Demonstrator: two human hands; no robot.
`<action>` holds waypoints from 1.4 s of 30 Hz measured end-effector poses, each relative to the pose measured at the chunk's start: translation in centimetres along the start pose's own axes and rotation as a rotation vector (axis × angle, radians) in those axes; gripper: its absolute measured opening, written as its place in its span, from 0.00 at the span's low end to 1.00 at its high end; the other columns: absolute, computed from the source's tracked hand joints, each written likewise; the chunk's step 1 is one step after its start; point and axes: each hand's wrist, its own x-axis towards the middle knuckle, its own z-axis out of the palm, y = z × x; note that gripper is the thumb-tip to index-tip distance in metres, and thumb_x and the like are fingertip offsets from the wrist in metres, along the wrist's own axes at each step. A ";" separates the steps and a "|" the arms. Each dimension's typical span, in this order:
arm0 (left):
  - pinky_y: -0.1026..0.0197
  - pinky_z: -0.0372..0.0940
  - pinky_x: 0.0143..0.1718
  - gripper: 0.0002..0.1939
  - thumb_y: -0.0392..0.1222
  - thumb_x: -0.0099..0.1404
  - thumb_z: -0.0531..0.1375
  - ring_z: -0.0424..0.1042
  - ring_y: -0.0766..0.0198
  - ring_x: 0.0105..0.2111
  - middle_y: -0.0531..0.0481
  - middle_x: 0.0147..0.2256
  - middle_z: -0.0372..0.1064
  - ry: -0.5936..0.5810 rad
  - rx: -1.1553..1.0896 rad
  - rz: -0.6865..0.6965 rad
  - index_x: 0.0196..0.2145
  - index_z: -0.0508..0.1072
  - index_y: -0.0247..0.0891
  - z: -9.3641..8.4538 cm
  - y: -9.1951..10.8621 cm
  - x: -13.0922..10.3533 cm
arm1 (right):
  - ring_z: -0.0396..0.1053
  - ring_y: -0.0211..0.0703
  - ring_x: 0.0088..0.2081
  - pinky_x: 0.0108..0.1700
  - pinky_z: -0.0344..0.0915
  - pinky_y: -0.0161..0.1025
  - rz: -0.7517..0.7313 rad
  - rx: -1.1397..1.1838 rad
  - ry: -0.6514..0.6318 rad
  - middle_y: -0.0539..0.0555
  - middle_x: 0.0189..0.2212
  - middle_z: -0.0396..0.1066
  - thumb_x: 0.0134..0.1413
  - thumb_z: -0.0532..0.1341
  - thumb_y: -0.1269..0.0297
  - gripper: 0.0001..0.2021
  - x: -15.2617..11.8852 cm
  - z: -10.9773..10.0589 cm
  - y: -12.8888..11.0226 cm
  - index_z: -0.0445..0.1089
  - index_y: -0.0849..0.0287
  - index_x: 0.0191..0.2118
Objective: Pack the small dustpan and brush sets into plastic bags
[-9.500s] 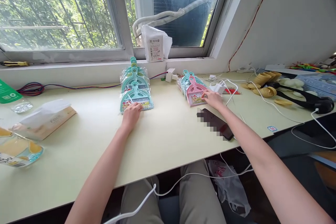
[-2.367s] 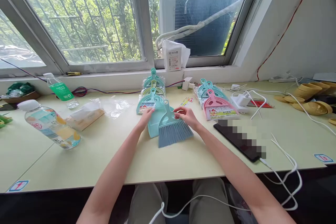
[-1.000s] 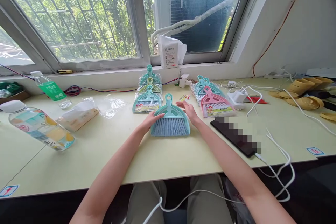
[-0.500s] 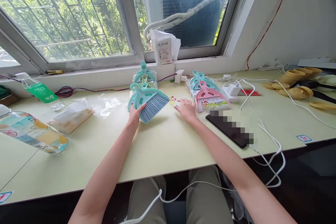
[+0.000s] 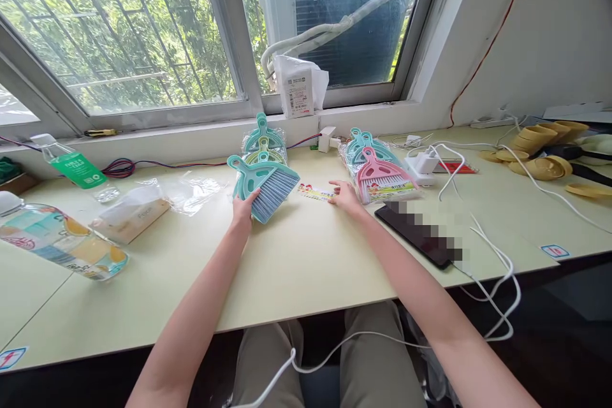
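Note:
My left hand grips a teal dustpan with a grey-bristled hand brush set into it, tilted, its handle loop pointing up and left. To its right a small printed cardboard label lies on the table. Beside the label's right end is my right hand, with thumb and fingers apart and nothing seen gripped. Further right sits a bagged pink dustpan and brush set, in front of bagged teal sets. Behind the held set stand more bagged sets, a green one among them.
A phone and white charging cables lie at the right, near a white power adapter. At the left are a large drink bottle, a tissue pack and a green-labelled bottle. Yellow scoops lie far right.
My right hand has drawn back a little to the right and its fingers have come off the label, which now lies more exposed. The held dustpan and brush have shifted slightly left.

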 end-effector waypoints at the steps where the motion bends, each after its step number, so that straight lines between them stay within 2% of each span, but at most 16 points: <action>1: 0.54 0.69 0.49 0.28 0.41 0.54 0.66 0.70 0.54 0.50 0.42 0.51 0.68 0.010 -0.003 -0.013 0.52 0.67 0.39 0.0 0.1 0.0 | 0.71 0.42 0.41 0.46 0.69 0.39 0.005 0.018 -0.024 0.62 0.49 0.66 0.36 0.67 0.80 0.33 0.0 0.0 0.0 0.67 0.63 0.54; 4: 0.56 0.71 0.47 0.28 0.42 0.56 0.65 0.70 0.54 0.51 0.42 0.52 0.68 0.037 0.013 -0.047 0.54 0.66 0.40 -0.2 0.3 0.0 | 0.71 0.44 0.42 0.48 0.68 0.40 -0.030 -0.018 -0.081 0.59 0.43 0.72 0.35 0.67 0.79 0.29 -0.2 -0.1 -0.1 0.71 0.63 0.50; 7: 0.57 0.71 0.46 0.27 0.42 0.58 0.63 0.70 0.53 0.51 0.42 0.51 0.68 0.067 0.021 -0.066 0.55 0.66 0.40 -0.4 0.5 0.1 | 0.71 0.47 0.46 0.50 0.65 0.40 -0.063 -0.124 -0.074 0.58 0.43 0.74 0.35 0.68 0.76 0.21 -0.3 -0.3 -0.2 0.75 0.61 0.42; 10: 0.55 0.71 0.45 0.27 0.41 0.58 0.63 0.70 0.53 0.50 0.42 0.50 0.69 0.097 -0.020 -0.091 0.55 0.66 0.39 -0.5 0.4 0.4 | 0.72 0.48 0.43 0.46 0.66 0.41 -0.035 -0.107 -0.050 0.57 0.40 0.75 0.35 0.69 0.73 0.22 -0.3 -0.6 -0.5 0.75 0.59 0.42; 14: 0.55 0.71 0.46 0.28 0.41 0.56 0.65 0.70 0.53 0.50 0.43 0.50 0.69 0.086 -0.049 -0.080 0.54 0.66 0.42 -0.7 0.1 0.8 | 0.72 0.44 0.38 0.41 0.65 0.39 -0.112 0.317 0.027 0.57 0.37 0.76 0.43 0.68 0.59 0.19 -0.3 -1.4 -1.6 0.74 0.59 0.43; 16: 0.54 0.71 0.46 0.28 0.41 0.54 0.66 0.70 0.52 0.50 0.44 0.50 0.69 0.062 -0.040 -0.069 0.53 0.67 0.43 -0.7 -0.1 0.8 | 0.71 0.41 0.34 0.39 0.65 0.38 -0.180 0.536 0.013 0.56 0.37 0.75 0.45 0.65 0.52 0.19 -0.7 -2.0 -2.5 0.74 0.59 0.41; 19: 0.51 0.70 0.48 0.29 0.42 0.51 0.69 0.70 0.50 0.51 0.45 0.49 0.69 -0.008 -0.028 -0.057 0.51 0.68 0.43 -0.3 -0.2 0.3 | 0.68 0.35 0.26 0.34 0.62 0.36 -0.252 0.653 -0.108 0.54 0.35 0.75 0.45 0.64 0.48 0.20 -1.5 -2.4 -3.7 0.74 0.59 0.39; 21: 0.49 0.70 0.48 0.29 0.44 0.50 0.70 0.70 0.49 0.50 0.44 0.49 0.70 -0.115 -0.040 -0.049 0.49 0.68 0.43 0.3 -0.3 -0.4 | 0.66 0.33 0.23 0.30 0.61 0.35 -0.276 0.611 -0.211 0.53 0.33 0.74 0.44 0.64 0.48 0.20 -2.2 -2.0 -4.2 0.74 0.60 0.38; 23: 0.48 0.69 0.48 0.28 0.48 0.50 0.70 0.71 0.48 0.49 0.43 0.48 0.70 -0.255 -0.069 -0.046 0.48 0.68 0.41 1.0 -0.4 -1.1 | 0.63 0.33 0.20 0.28 0.61 0.35 -0.288 0.500 -0.236 0.52 0.31 0.74 0.46 0.63 0.50 0.17 -2.8 -1.3 -4.5 0.74 0.60 0.36; 25: 0.46 0.69 0.47 0.29 0.51 0.50 0.69 0.72 0.47 0.48 0.41 0.46 0.71 -0.376 -0.074 -0.059 0.48 0.69 0.40 1.5 -0.6 -1.7 | 0.62 0.33 0.20 0.28 0.60 0.35 -0.311 0.317 -0.162 0.52 0.30 0.74 0.49 0.62 0.54 0.13 -3.3 -0.6 -4.7 0.74 0.59 0.34; 28: 0.43 0.68 0.47 0.30 0.53 0.50 0.68 0.72 0.46 0.47 0.40 0.46 0.72 -0.493 -0.013 -0.048 0.48 0.69 0.39 2.0 -0.7 -2.4 | 0.66 0.37 0.24 0.30 0.58 0.35 -0.362 -0.018 0.000 0.51 0.29 0.75 0.52 0.61 0.59 0.08 -3.9 0.1 -4.9 0.74 0.55 0.34; 30: 0.43 0.66 0.49 0.31 0.52 0.49 0.69 0.71 0.46 0.47 0.41 0.47 0.71 -0.531 0.029 0.016 0.49 0.69 0.39 2.2 -0.7 -2.7 | 0.68 0.40 0.28 0.31 0.57 0.35 -0.384 -0.180 0.048 0.51 0.29 0.75 0.54 0.60 0.60 0.07 -4.2 0.3 -5.1 0.74 0.53 0.35; 33: 0.44 0.64 0.52 0.33 0.48 0.45 0.71 0.70 0.48 0.49 0.42 0.47 0.71 -0.532 0.072 0.098 0.48 0.69 0.38 2.4 -0.6 -2.9 | 0.70 0.43 0.31 0.31 0.58 0.36 -0.383 -0.283 0.049 0.51 0.30 0.75 0.55 0.60 0.60 0.07 -4.5 0.5 -5.2 0.74 0.51 0.38; 37: 0.44 0.64 0.52 0.33 0.43 0.42 0.72 0.70 0.48 0.48 0.43 0.45 0.72 -0.491 0.094 0.122 0.47 0.70 0.38 2.4 -0.7 -2.8 | 0.70 0.46 0.38 0.38 0.63 0.39 -0.414 -0.228 0.143 0.54 0.37 0.73 0.55 0.60 0.60 0.10 -4.9 0.7 -5.3 0.71 0.51 0.43; 40: 0.43 0.65 0.51 0.32 0.44 0.44 0.71 0.71 0.49 0.47 0.43 0.44 0.72 -0.455 0.073 0.160 0.47 0.69 0.37 2.4 -0.6 -2.8 | 0.63 0.52 0.53 0.51 0.62 0.48 -0.392 -0.035 0.345 0.59 0.52 0.64 0.51 0.63 0.57 0.23 -5.2 1.2 -5.5 0.63 0.54 0.54; 42: 0.44 0.65 0.50 0.32 0.45 0.45 0.71 0.71 0.49 0.46 0.43 0.44 0.72 -0.430 0.053 0.187 0.48 0.68 0.37 2.5 -0.4 -2.8 | 0.56 0.53 0.59 0.56 0.59 0.51 -0.271 0.213 0.415 0.62 0.59 0.54 0.47 0.65 0.56 0.34 -5.5 1.8 -5.6 0.53 0.54 0.59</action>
